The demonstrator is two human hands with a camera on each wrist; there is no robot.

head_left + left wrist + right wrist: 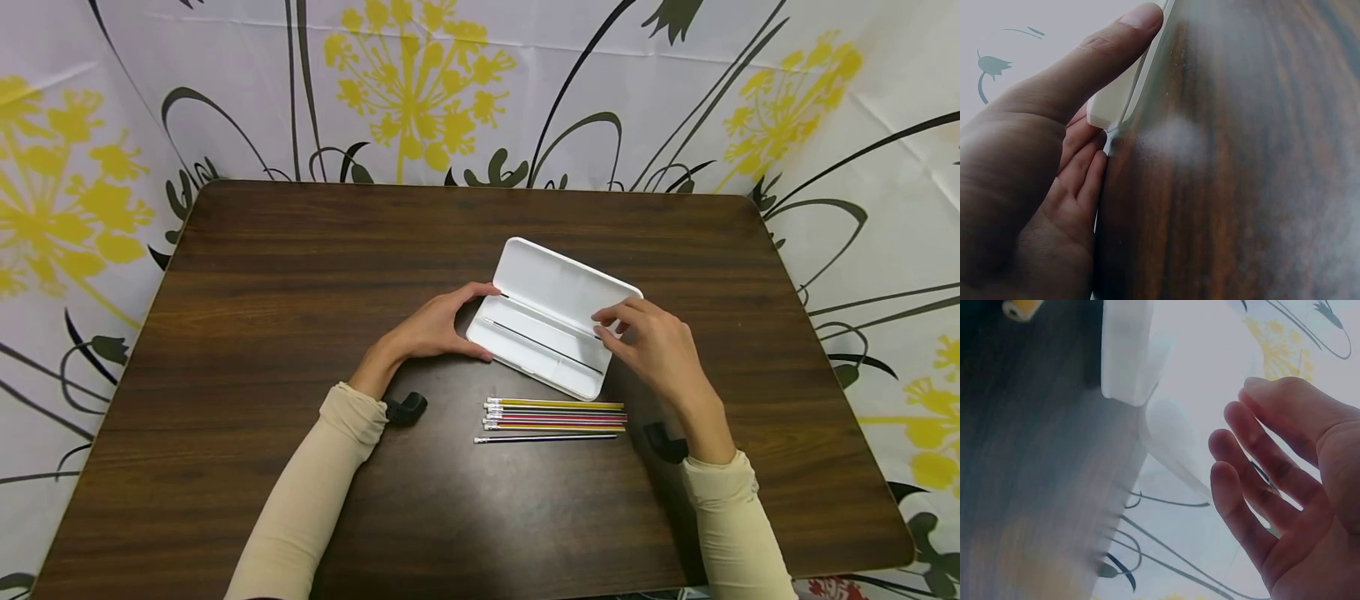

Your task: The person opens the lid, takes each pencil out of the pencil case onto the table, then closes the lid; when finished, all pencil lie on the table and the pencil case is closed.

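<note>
**poster1:** Hands first, going left to right. Person's left hand [435, 327] is gripping the left short end of the white plastic hinged pencil case [551, 321], thumb hooking over the top edge and the other fingers curling around the near corner. The left wrist view is backing that up: thumb [1119, 40] lying along the case edge, fingers [1082, 172] pressing against its side. The case is lying open a bit right of centre on the dark brown wooden table [300, 275], lid tilting up toward the far side.

**poster2:** And the right one?

**poster1:** Right hand [656, 346] is hovering at the case's right end, fingertips sitting at the lid's edge. Its fingers are looking loosely spread and only slightly bent in the right wrist view, not clamping anything. Can't tell if they're actually touching the lid.

**poster2:** Anything else?

**poster1:** Row of thin coloured pencils [555, 415] is lying side by side just in front of the case, between the two cream sleeves [330, 467]. Flower-print white cloth [420, 83] is hanging behind the table.
</note>
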